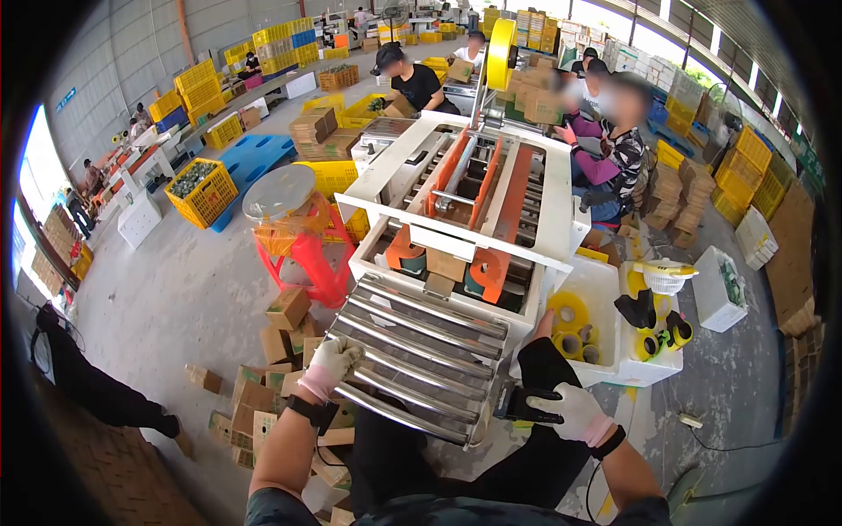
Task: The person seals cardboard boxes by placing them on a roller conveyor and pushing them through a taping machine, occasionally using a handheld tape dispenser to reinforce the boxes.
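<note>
My left hand [335, 361], in a white glove, has its fingers curled at the left edge of the roller conveyor [421, 373]; whatever they may hold is hidden. In my right hand [574, 412], also gloved, is a black handheld device [526, 405], held beside the right end of the rollers. The steel rollers run out toward me from a white carton-sealing machine [373, 180] with orange side guides. A cardboard box [447, 263] sits inside the machine, between the orange guides. A roll of yellow tape [502, 54] stands on top of it.
Small cardboard boxes [254, 399] lie piled on the floor to my left. A red stool [303, 263] stands beyond them. White foam bins [605, 351] with yellow tape rolls are at my right. Another person [614, 153] sits behind the machine; a person in black [417, 83] works farther back.
</note>
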Demonstrator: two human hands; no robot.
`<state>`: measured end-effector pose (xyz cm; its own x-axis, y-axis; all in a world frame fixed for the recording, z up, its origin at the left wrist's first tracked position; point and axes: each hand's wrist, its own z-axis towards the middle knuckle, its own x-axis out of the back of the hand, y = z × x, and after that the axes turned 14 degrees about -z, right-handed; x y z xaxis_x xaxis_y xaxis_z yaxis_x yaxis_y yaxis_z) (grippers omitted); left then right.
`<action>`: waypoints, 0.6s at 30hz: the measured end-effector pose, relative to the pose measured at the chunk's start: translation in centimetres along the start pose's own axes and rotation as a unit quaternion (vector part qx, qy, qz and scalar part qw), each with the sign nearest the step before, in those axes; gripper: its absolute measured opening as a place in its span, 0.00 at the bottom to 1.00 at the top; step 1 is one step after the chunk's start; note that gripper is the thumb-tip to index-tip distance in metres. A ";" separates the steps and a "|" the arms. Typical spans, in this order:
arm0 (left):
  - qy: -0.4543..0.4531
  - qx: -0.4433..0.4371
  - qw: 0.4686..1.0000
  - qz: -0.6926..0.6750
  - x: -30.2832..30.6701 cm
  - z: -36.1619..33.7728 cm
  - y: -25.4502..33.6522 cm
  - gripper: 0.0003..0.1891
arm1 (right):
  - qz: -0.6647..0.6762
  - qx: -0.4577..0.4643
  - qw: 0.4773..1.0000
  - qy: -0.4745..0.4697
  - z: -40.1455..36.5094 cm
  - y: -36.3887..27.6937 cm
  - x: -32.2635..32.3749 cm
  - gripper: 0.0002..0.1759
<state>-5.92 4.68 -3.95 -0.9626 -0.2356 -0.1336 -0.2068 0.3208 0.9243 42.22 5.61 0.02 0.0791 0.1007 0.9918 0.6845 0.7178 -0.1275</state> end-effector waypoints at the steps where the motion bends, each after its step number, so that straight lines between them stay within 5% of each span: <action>1: -0.007 -0.005 1.000 -0.005 0.3 0.8 0.8 0.05 | 0.003 -0.003 1.000 0.006 0.7 0.1 0.6 0.36; 14: -0.027 -0.078 0.996 -0.019 -0.7 11.3 10.9 0.06 | -0.029 0.002 0.983 0.179 10.7 3.5 4.9 0.24; 18: -0.062 -0.107 0.992 0.015 1.8 18.8 5.2 0.04 | -0.014 0.012 0.993 0.118 13.3 5.8 1.8 0.27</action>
<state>-12.03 23.14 -6.13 -0.9846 -0.1106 -0.1350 -0.1482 0.1211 0.9815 36.70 19.13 0.89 0.2304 -0.0821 0.9696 0.6708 0.7352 -0.0972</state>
